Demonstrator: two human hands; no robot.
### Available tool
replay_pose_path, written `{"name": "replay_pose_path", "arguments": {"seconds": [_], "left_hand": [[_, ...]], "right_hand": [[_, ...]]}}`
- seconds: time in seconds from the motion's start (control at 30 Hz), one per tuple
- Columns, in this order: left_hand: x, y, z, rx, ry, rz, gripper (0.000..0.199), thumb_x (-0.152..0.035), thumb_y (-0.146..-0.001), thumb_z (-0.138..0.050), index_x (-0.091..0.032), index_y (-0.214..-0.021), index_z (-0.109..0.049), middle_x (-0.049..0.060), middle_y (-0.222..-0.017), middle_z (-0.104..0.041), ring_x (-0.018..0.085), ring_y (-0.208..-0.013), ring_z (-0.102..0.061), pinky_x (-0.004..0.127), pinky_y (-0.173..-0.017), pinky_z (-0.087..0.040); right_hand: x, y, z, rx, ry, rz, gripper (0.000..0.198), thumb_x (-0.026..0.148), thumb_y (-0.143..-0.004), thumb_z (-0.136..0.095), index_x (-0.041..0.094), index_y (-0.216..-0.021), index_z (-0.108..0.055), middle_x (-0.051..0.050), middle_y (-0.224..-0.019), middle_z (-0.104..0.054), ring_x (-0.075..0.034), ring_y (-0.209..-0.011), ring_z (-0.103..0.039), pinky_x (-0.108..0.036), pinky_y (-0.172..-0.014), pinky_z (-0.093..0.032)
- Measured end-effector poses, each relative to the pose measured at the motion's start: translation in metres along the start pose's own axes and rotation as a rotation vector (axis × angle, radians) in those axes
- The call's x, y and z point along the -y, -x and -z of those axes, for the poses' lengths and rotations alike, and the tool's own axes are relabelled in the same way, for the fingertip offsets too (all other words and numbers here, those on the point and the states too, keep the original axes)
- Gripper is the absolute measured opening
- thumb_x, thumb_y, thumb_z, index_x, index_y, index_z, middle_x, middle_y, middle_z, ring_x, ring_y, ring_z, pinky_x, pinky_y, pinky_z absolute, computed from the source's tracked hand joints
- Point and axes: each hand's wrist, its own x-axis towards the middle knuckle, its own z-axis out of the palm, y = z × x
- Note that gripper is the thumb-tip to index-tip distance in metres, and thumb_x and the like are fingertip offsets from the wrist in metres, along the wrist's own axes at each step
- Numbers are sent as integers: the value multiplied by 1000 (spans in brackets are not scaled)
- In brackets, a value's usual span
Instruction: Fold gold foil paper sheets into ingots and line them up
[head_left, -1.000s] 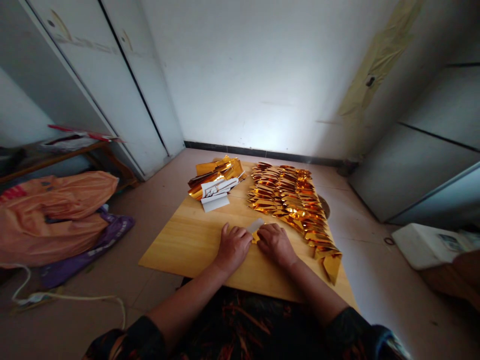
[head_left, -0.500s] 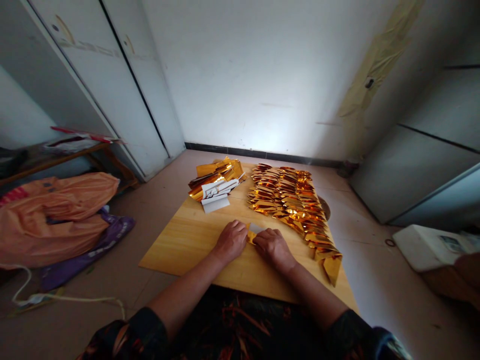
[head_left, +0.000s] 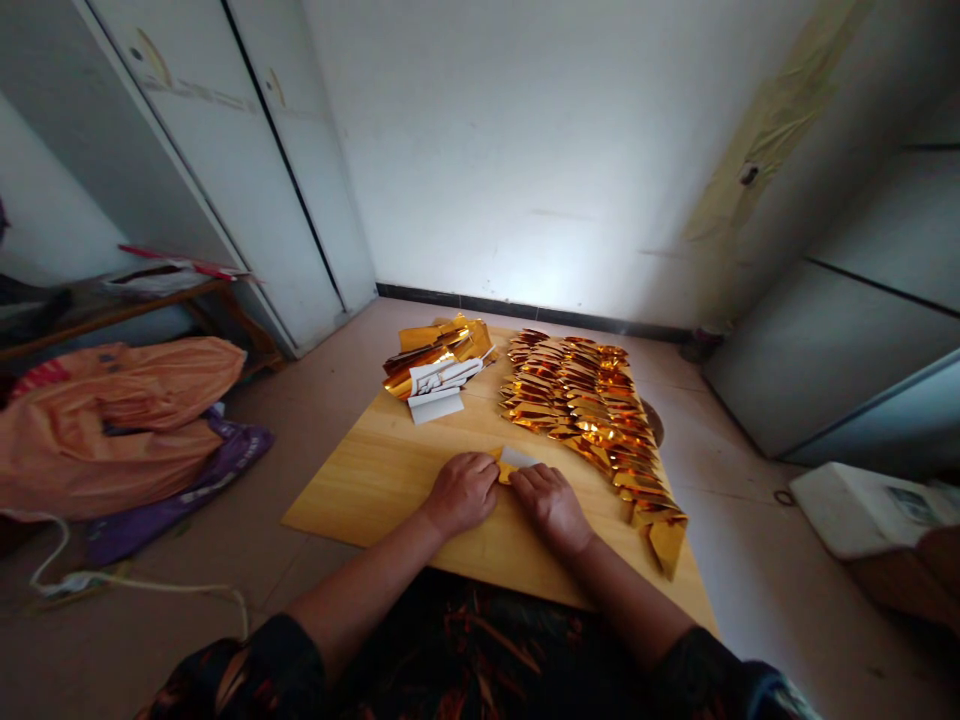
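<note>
A small sheet of gold foil paper [head_left: 516, 459], pale on its inner side, lies partly folded on the wooden board [head_left: 360, 470]. My left hand [head_left: 463, 493] is closed on its left end, fingers curled. At the right end my right hand [head_left: 551, 505] grips it too, the fingertips pressed down on the near edge. Rows of folded gold paper pieces [head_left: 577, 395] overlap along the board's right side. Behind my left hand rests a loose pile of gold sheets [head_left: 442, 345], with white-backed sheets [head_left: 436, 390] at its front.
An orange bag [head_left: 120, 420] and a purple bag [head_left: 180, 490] lie on the floor at left, near a white cable [head_left: 165, 588]. A low wooden bench [head_left: 180, 295] stands by the cabinet [head_left: 277, 180]. A white box [head_left: 851, 510] is at right.
The near edge of the foil paper is turned over slightly further, and both hands have shifted a little. The whole view has moved slightly.
</note>
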Motion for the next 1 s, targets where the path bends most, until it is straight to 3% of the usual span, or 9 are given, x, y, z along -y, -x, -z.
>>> {"name": "replay_pose_path", "arguments": {"seconds": [0.17,0.43,0.67,1.0], "left_hand": [[-13,0,7,17,-82,24,16,-24,-87,-52,-21,-100,-62,7,-97,-61,21,-90,-57,36,-80,-45],[-16,4,15,80,-90,-17,32,-33,-86,-57,-26,-117,-57,9,-110,-56,25,-105,-52,40,-88,-41],[-13,7,10,70,-82,-43,29,-31,-86,-57,-28,-114,-59,10,-119,-52,25,-111,-48,41,-92,-40],[-16,3,16,138,-91,-33,17,-27,-85,-57,-27,-101,-63,10,-115,-54,25,-110,-50,43,-91,-41]], "right_hand": [[-13,7,-2,-65,-102,-166,17,19,-91,-52,21,-86,-68,-4,-87,-64,-17,-82,-50,-27,-72,-35],[-23,7,1,-40,-220,-201,15,23,-90,-56,22,-86,-71,-5,-87,-64,-16,-83,-52,-27,-75,-37],[-34,-3,6,39,-360,-272,14,20,-87,-57,17,-80,-68,-4,-81,-63,-15,-79,-55,-25,-75,-41],[-31,-25,17,261,-186,-379,15,23,-88,-54,16,-84,-66,-4,-85,-65,-13,-77,-57,-21,-68,-38]]}}
